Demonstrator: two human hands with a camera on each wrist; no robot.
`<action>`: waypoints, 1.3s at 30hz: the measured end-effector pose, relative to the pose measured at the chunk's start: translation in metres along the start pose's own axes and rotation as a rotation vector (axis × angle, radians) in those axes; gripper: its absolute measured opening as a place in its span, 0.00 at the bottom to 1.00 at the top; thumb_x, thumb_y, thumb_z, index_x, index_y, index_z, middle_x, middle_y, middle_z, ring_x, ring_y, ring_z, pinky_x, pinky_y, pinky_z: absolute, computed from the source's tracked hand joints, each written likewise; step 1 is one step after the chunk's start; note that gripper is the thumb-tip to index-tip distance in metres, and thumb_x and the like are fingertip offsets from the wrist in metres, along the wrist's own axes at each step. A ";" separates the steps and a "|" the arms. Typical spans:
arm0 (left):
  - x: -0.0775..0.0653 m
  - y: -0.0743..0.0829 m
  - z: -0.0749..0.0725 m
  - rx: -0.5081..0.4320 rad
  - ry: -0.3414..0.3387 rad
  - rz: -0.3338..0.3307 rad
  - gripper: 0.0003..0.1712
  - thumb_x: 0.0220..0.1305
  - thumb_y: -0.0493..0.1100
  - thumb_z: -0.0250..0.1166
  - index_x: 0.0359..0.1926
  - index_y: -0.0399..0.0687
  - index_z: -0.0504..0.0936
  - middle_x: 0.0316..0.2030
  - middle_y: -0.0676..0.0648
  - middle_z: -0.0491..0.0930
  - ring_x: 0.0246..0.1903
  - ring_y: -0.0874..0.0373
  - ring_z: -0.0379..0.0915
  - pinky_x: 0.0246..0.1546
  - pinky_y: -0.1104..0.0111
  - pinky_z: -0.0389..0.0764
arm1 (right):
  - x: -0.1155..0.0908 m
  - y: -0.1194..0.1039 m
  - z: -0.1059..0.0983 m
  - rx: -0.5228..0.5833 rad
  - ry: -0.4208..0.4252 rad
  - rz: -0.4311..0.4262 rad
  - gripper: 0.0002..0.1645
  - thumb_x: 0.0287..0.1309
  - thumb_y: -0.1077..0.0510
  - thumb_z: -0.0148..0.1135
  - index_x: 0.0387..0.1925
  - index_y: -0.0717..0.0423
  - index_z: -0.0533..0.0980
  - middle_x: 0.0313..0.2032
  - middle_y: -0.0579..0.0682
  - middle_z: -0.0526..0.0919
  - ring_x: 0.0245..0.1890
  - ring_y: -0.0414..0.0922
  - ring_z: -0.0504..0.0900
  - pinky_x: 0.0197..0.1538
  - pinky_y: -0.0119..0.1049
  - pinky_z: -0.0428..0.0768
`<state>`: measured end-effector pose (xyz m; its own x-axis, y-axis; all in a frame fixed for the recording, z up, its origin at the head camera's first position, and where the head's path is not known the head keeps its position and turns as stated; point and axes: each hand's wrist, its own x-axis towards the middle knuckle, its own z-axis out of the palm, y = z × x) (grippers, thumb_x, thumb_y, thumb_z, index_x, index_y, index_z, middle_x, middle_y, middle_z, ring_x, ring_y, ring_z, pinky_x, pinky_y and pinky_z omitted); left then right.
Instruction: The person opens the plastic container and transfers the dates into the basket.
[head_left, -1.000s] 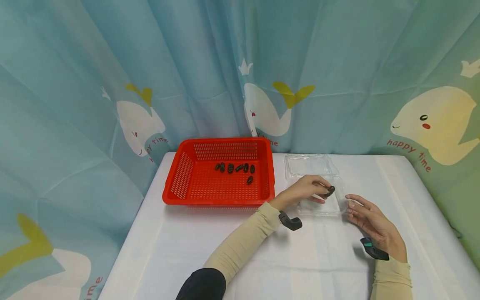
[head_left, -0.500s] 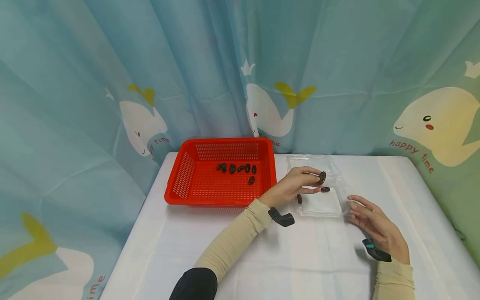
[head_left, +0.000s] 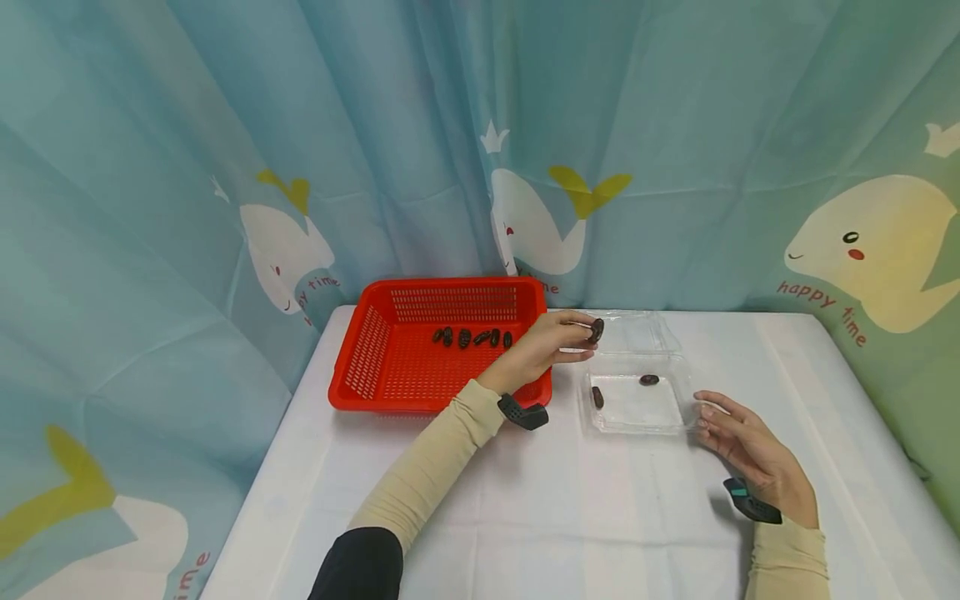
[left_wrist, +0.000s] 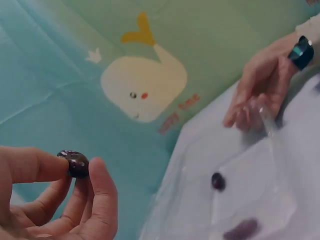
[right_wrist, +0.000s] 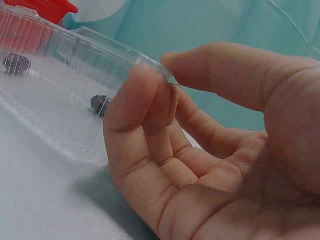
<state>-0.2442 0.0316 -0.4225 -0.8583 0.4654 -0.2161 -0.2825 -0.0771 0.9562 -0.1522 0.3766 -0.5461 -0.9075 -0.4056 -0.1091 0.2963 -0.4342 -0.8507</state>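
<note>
In the head view my left hand (head_left: 551, 342) overlaps the right rim of the red basket. It pinches a dark, wrinkled date (left_wrist: 75, 164) between thumb and fingers, near the left edge of the clear lid. My right hand (head_left: 746, 446) pinches the right rim of a clear plastic box (right_wrist: 55, 95), thumb above and fingers below. Inside the box lie two dates, one at the left wall (head_left: 597, 397) and one nearer the back (head_left: 649, 380). Several more dates (head_left: 464, 338) lie on the floor of the red basket (head_left: 420, 403).
The hinged lid (head_left: 630, 332) lies opened out behind the box on the white-covered table (head_left: 555, 533). A blue-green curtain (head_left: 420, 150) with whale prints hangs behind the table and along its sides.
My left hand has moved left and back, away from the box, with a date in its fingers. Two dates in the box have come into view. My right hand stays at the rim.
</note>
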 end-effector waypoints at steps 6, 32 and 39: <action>-0.003 0.008 -0.030 0.006 0.087 -0.005 0.20 0.76 0.34 0.58 0.65 0.33 0.77 0.42 0.50 0.82 0.41 0.55 0.82 0.54 0.63 0.87 | 0.001 0.000 0.002 -0.004 0.015 0.009 0.23 0.79 0.70 0.41 0.56 0.47 0.79 0.40 0.42 0.85 0.38 0.37 0.85 0.45 0.32 0.88; -0.023 0.000 -0.160 0.195 0.234 -0.292 0.22 0.77 0.32 0.57 0.67 0.32 0.76 0.47 0.44 0.81 0.37 0.57 0.82 0.46 0.67 0.88 | 0.001 -0.001 0.001 -0.013 0.034 0.016 0.22 0.79 0.70 0.42 0.56 0.47 0.78 0.39 0.42 0.85 0.38 0.38 0.85 0.45 0.32 0.88; -0.026 0.000 -0.169 0.496 0.092 -0.365 0.20 0.75 0.31 0.58 0.65 0.33 0.80 0.56 0.39 0.81 0.35 0.58 0.81 0.44 0.66 0.88 | 0.000 0.000 0.001 -0.001 0.013 0.022 0.23 0.80 0.70 0.41 0.57 0.47 0.77 0.40 0.42 0.85 0.38 0.38 0.85 0.45 0.32 0.87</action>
<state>-0.2946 -0.1294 -0.4507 -0.7834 0.3047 -0.5417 -0.3514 0.5017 0.7905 -0.1521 0.3762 -0.5456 -0.9046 -0.4046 -0.1343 0.3158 -0.4242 -0.8487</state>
